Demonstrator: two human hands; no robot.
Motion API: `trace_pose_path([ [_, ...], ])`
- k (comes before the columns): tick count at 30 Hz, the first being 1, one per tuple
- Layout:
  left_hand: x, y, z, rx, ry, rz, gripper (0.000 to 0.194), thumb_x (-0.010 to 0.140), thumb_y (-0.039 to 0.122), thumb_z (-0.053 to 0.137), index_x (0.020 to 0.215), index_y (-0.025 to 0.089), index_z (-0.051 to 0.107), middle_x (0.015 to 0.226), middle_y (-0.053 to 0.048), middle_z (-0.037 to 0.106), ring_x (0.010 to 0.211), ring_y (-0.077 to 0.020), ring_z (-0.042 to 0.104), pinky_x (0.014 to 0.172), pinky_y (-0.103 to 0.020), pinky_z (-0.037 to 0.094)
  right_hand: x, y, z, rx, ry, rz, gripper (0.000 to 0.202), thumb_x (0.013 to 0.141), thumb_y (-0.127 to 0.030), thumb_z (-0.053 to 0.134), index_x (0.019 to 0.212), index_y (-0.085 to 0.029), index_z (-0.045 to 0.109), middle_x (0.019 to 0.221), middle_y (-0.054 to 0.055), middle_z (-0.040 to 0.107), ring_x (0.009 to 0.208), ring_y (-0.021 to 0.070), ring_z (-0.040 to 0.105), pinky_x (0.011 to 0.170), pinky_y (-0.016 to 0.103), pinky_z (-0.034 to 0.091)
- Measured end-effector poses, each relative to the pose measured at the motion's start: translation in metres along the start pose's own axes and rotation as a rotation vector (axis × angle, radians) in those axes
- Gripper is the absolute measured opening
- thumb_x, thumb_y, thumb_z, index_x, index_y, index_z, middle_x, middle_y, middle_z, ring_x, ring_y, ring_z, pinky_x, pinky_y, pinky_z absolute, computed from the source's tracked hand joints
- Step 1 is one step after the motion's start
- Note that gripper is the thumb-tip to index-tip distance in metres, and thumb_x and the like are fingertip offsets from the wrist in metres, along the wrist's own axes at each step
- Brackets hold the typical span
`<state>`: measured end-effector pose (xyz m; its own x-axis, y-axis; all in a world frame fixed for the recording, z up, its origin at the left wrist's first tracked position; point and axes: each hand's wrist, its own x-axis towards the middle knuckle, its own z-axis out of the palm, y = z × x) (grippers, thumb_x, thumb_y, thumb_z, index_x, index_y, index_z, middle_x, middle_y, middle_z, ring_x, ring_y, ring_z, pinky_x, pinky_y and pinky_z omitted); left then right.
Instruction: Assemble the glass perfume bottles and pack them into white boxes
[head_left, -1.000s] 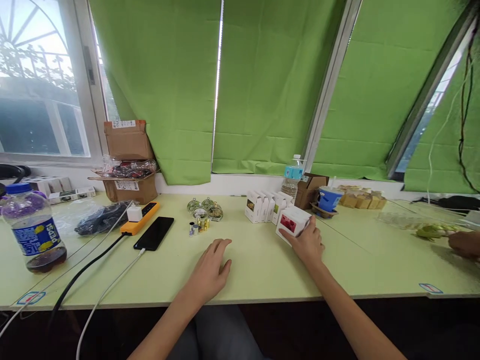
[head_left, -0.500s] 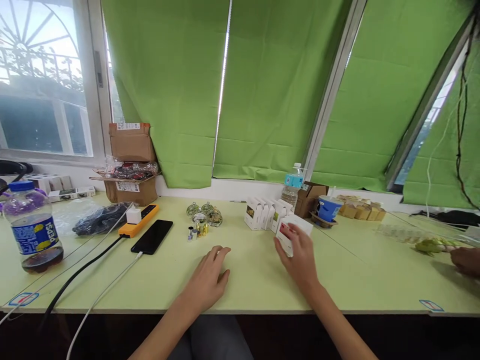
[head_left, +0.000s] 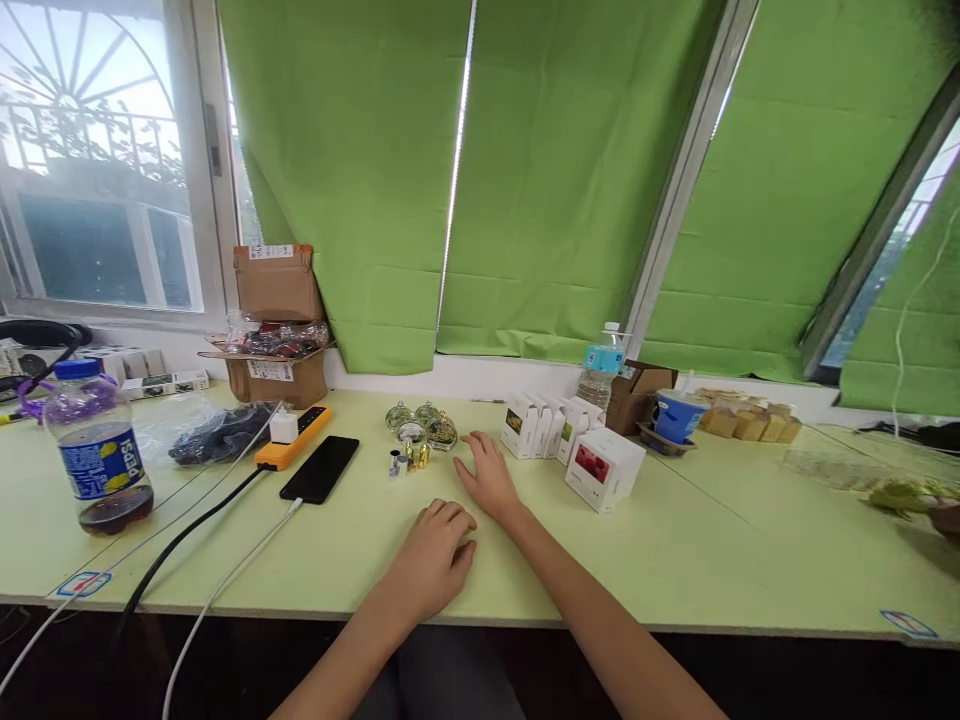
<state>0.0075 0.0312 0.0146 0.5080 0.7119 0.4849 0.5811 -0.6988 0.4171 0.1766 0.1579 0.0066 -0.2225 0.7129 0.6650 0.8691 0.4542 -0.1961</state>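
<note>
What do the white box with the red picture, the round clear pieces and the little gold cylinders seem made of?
White box: probably smooth card, with flat printed sides and straight edges.
Round clear pieces: glossy, see-through, with bright highlights; likely glass, possibly plastic.
Gold cylinders: shiny with bright glints, so metal or metallic-coated plastic; can't tell which.

I sit in what looks like a workroom or office: long table (head_left: 712, 560), green blinds (head_left: 360, 180), power strip (head_left: 310, 424), open cardboard box (head_left: 279, 380).
</note>
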Motion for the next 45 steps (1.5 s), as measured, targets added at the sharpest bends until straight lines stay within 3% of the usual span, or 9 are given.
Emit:
trace_pose_path([
  [6, 0.001, 0.000, 0.000, 0.015, -0.012, 0.006, 0.015, 0.090, 0.016, 0.050, 0.098, 0.021, 0.062, 0.105, -0.005, 0.061, 0.105, -0.0236, 0.053, 0.093, -0.039, 0.046, 0.012, 0.018, 0.017, 0.112, -0.009, 0.092, 0.039, 0.091, -0.029, 0.054, 0.130, -0.021, 0.051, 0.125, 0.013, 0.057, 0.118, 0.0289, 0.051, 0.099, 0.041, 0.043],
  [13, 0.000, -0.001, 0.002, 0.008, 0.000, 0.000, 0.014, 0.090, 0.014, 0.050, 0.097, 0.021, 0.061, 0.104, -0.005, 0.061, 0.104, -0.0230, 0.052, 0.093, -0.038, 0.045, 0.039, 0.015, 0.042, 0.209, 0.011, 0.118, 0.048, 0.088, -0.030, 0.059, 0.134, -0.020, 0.049, 0.122, 0.011, 0.057, 0.114, 0.0263, 0.053, 0.097, 0.038, 0.044],
  [20, 0.001, 0.000, -0.001, 0.002, -0.012, 0.000, 0.015, 0.091, 0.015, 0.049, 0.097, 0.021, 0.061, 0.104, -0.005, 0.061, 0.104, -0.0235, 0.053, 0.093, -0.038, 0.045, 0.043, 0.019, 0.049, 0.303, 0.026, 0.175, 0.042, 0.083, -0.023, 0.062, 0.125, -0.021, 0.056, 0.115, 0.009, 0.059, 0.106, 0.0240, 0.055, 0.093, 0.035, 0.044],
  [29, 0.000, 0.002, -0.001, 0.004, -0.022, -0.012, 0.016, 0.090, 0.015, 0.049, 0.099, 0.021, 0.062, 0.107, -0.005, 0.062, 0.106, -0.0238, 0.053, 0.094, -0.039, 0.046, 0.024, 0.030, 0.035, 0.452, 0.080, 0.351, 0.034, 0.075, -0.026, 0.058, 0.108, -0.017, 0.057, 0.093, 0.005, 0.062, 0.076, 0.0185, 0.055, 0.071, 0.030, 0.045],
  [35, 0.000, 0.002, -0.001, 0.006, -0.010, -0.011, 0.017, 0.089, 0.015, 0.050, 0.100, 0.022, 0.062, 0.106, -0.006, 0.062, 0.106, -0.0242, 0.054, 0.094, -0.040, 0.046, 0.020, 0.026, 0.023, 0.557, 0.068, 0.393, 0.027, 0.068, -0.026, 0.057, 0.094, -0.022, 0.054, 0.085, 0.001, 0.060, 0.077, 0.0184, 0.054, 0.069, 0.027, 0.040],
  [41, -0.001, -0.001, 0.002, -0.032, 0.034, -0.001, 0.025, 0.088, 0.014, 0.051, 0.109, 0.024, 0.059, 0.112, -0.005, 0.061, 0.109, -0.0239, 0.055, 0.097, -0.041, 0.046, 0.022, 0.017, 0.012, 0.786, -0.108, 0.319, 0.013, 0.064, -0.025, 0.047, 0.074, -0.020, 0.054, 0.068, -0.002, 0.054, 0.068, 0.0163, 0.051, 0.063, 0.025, 0.039],
  [45, 0.001, -0.005, 0.000, -0.039, 0.171, -0.094, 0.023, 0.092, 0.019, 0.047, 0.112, 0.024, 0.057, 0.116, -0.007, 0.059, 0.109, -0.0240, 0.057, 0.094, -0.041, 0.049, 0.022, 0.001, 0.004, 0.937, -0.271, 0.240, 0.014, 0.058, -0.023, 0.046, 0.067, -0.019, 0.056, 0.064, -0.001, 0.056, 0.064, 0.0160, 0.052, 0.060, 0.025, 0.041],
])
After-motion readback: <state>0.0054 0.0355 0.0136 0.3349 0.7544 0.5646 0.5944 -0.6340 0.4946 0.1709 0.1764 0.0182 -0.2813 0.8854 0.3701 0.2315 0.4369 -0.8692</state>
